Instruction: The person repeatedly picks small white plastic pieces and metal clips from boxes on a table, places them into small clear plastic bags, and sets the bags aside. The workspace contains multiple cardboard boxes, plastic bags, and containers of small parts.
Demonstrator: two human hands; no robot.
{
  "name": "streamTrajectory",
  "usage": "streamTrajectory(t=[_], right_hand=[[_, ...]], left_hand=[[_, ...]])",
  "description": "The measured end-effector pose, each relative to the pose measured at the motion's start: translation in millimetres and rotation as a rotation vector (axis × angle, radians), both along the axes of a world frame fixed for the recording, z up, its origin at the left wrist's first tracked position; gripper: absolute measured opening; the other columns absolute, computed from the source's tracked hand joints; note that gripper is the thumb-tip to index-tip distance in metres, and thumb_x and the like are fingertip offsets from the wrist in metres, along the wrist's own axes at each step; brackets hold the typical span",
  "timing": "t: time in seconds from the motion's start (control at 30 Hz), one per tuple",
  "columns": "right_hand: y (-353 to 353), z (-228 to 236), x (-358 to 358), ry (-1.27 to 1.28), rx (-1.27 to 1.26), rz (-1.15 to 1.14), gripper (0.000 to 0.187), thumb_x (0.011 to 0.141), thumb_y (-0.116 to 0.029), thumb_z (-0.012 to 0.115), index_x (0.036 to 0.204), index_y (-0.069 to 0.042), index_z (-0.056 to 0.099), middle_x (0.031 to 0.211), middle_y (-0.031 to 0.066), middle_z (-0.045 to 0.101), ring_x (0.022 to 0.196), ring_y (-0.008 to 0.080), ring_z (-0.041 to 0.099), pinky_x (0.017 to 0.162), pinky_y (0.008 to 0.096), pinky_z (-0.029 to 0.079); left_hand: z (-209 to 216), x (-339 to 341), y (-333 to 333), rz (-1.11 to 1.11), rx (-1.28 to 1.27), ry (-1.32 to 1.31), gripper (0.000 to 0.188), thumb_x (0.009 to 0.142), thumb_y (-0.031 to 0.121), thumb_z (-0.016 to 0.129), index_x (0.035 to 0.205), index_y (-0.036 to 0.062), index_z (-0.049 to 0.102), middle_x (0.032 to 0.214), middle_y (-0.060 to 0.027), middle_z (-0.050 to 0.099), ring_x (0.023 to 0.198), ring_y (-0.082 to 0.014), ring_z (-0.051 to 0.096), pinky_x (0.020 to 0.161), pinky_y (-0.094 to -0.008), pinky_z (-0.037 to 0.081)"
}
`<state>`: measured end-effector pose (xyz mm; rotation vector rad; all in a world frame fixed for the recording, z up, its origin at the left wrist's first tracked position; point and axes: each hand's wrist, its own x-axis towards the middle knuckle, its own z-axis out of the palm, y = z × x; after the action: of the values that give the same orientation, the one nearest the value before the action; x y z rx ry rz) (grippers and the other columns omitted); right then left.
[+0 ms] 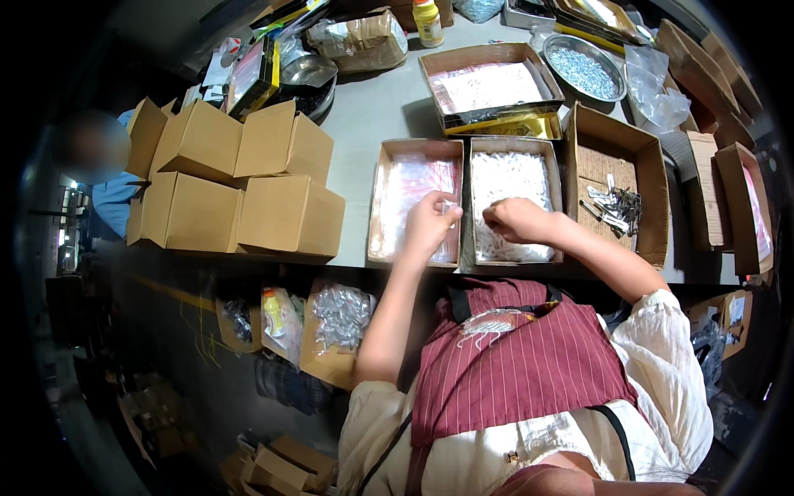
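My left hand [428, 223] is over a shallow cardboard box [375, 207] of flat clear plastic bags [405, 178] with pink-red marks. Its thumb and fingers are closed on a small, pale, see-through piece [448, 207], mostly hidden by the fingers. Just to the right, my right hand [521, 221] reaches into a second box [474, 149] full of small white pieces [513, 175]. Its fingers are curled together and point down at the pile. Whatever they pinch is hidden from view.
Right of these stands a deeper carton [657, 178] with black and silver metal parts [614, 207]. Behind are another box [434, 62] and a metal bowl [616, 95] of small shiny pieces. Open cartons [198, 211] crowd the left; a person's blue sleeve [114, 202] shows beyond.
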<state>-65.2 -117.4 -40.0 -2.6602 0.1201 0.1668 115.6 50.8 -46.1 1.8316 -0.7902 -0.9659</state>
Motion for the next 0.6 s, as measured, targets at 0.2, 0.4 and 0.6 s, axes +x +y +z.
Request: streamTrajectory(t=[0.2,0.4,0.6], right_hand=[[-18,33,2,-0.135,0.553,-0.296,0.025,0.090,-0.022,0.074,0.106,-0.003,0.070,0.094,0.0174,0.073,0.088,0.0310,0.072,0.082,0.0413,0.056],[-2,52,11,-0.202,1.094,-0.324,0.028,0.095,-0.020,0.074,0.112,0.001,0.067,0.103,0.0081,0.073,0.097,0.0173,0.068,0.088,0.0334,0.053],[-3,61,10,-0.301,1.292,-0.393,0.014,0.093,-0.012,0.075,0.095,-0.002,0.064,0.090,0.0009,0.066,0.086,0.0102,0.062,0.083,0.0298,0.050]], left_hand=[[19,-6,2,0.222,-0.397,0.288,0.023,0.095,0.006,0.070,0.117,0.0017,0.067,0.095,-0.0045,0.071,0.083,-0.0085,0.067,0.073,-0.0237,0.055],[59,-32,0,0.218,-0.519,0.535,0.021,0.096,0.004,0.069,0.116,-0.0006,0.062,0.101,-0.0065,0.071,0.087,-0.0108,0.068,0.079,-0.0233,0.055],[65,-28,17,0.253,-0.414,0.675,0.026,0.096,0.012,0.068,0.118,-0.0009,0.063,0.099,-0.0063,0.070,0.087,-0.0130,0.066,0.080,-0.0274,0.052]])
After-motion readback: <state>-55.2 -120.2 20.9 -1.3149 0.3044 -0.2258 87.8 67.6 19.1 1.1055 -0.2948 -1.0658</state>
